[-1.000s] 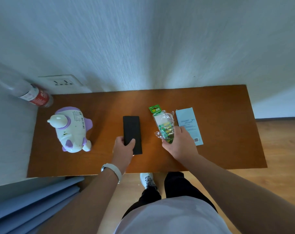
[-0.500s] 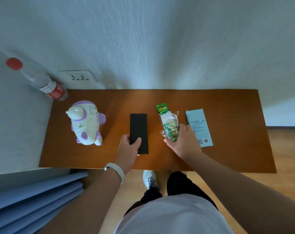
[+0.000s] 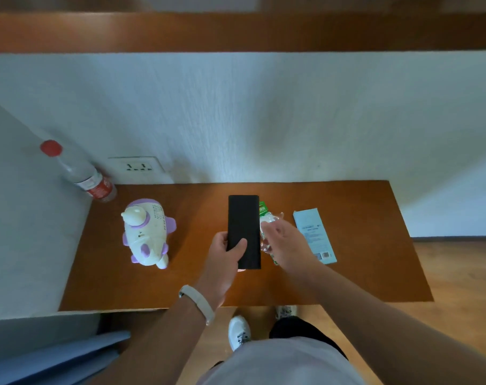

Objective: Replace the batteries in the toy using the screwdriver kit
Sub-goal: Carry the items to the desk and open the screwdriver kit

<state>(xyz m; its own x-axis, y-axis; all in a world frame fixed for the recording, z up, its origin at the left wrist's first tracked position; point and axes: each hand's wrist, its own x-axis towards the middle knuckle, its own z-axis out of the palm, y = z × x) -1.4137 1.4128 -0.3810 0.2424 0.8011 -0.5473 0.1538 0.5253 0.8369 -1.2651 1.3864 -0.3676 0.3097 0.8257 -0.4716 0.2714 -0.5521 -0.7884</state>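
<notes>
While gripped by left hand [image 3: 222, 257]: flat, matte-black screwdriver kit [image 3: 243, 223].

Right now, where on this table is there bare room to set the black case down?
Bare wood lies between the toy and the black case, and right of the blue leaflet. It is crowded where the battery pack sits under the right hand.

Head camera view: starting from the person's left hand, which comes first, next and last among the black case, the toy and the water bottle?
1. Black case: held in the left hand.
2. Toy: to its left on the table.
3. Water bottle: far left corner, by the wall.
</notes>
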